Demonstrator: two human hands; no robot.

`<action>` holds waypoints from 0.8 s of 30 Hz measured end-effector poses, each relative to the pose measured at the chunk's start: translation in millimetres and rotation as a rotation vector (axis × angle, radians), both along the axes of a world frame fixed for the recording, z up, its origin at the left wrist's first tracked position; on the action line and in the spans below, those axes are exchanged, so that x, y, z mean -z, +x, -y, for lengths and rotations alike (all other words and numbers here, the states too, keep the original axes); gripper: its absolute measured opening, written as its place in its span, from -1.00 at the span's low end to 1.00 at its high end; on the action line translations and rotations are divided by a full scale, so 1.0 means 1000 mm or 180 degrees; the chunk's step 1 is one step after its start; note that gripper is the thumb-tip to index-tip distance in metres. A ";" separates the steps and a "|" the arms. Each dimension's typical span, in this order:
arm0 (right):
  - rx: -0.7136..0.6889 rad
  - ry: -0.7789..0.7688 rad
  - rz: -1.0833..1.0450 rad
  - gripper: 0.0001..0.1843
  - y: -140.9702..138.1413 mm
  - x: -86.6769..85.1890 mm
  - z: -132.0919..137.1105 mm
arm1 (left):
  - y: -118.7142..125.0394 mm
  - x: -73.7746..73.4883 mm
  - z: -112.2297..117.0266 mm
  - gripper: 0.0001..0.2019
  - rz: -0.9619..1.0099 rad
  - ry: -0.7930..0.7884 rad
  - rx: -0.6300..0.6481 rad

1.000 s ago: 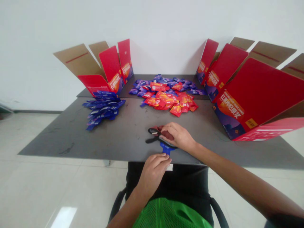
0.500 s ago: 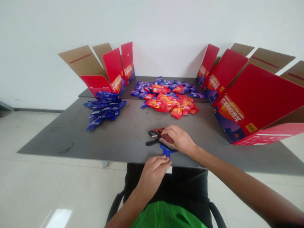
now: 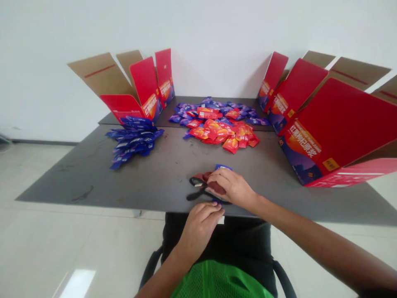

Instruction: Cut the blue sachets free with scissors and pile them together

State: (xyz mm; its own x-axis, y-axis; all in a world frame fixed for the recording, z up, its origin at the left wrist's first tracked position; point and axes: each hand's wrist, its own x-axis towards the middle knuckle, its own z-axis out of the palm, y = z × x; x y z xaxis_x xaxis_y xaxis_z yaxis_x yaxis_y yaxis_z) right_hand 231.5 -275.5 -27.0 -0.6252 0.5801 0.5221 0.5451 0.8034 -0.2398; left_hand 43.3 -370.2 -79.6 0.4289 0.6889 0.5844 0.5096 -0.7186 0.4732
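At the front edge of the table, my left hand (image 3: pixel 201 225) has its fingers pressed down on the near end of a blue sachet (image 3: pixel 223 167). The sachet's far end shows beyond my right hand; its middle is covered. My right hand (image 3: pixel 232 188) is closed on a reddish-brown cloth (image 3: pixel 217 188) with black trim, pressing it over the sachet. A black strap and a small pale tag stick out of the cloth on its left.
Blue sachets (image 3: pixel 133 140) lie heaped at the left. Red sachets (image 3: pixel 214 131) and purple-blue sachets (image 3: pixel 186 112) are piled at the back middle. Open red cartons stand at the left (image 3: pixel 120 103) and right (image 3: pixel 344 124). The grey table (image 3: pixel 77 182) ends just before my lap.
The cloth under my right hand has shifted slightly toward me and left along the sachet. The sachet's far end now shows behind my right hand. My left hand stays put.
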 end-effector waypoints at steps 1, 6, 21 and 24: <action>0.0157 0.0041 0.0013 -0.80 0.003 0.003 -0.009 | 0.000 0.000 0.000 -0.77 0.0003 -0.0003 0.0012; 0.0779 0.0341 0.0446 -0.77 0.027 -0.004 -0.072 | 0.001 -0.002 -0.001 -0.78 0.0063 0.0024 -0.0025; 0.0501 0.0158 0.0216 -0.77 0.016 0.001 -0.056 | 0.000 -0.004 0.000 -0.75 0.0034 -0.0025 -0.0009; 0.0604 0.0343 0.0381 -0.82 0.021 -0.012 -0.074 | 0.000 -0.005 -0.001 -0.76 0.0035 -0.0020 -0.0015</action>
State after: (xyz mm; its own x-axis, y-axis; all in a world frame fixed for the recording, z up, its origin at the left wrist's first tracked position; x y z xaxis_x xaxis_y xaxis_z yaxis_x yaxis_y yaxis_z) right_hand 252.7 -202.0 -14.6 -0.5716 0.6380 0.5160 0.7080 0.7013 -0.0828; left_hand 43.5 -369.5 -74.8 0.4192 0.6945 0.5848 0.5077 -0.7133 0.4832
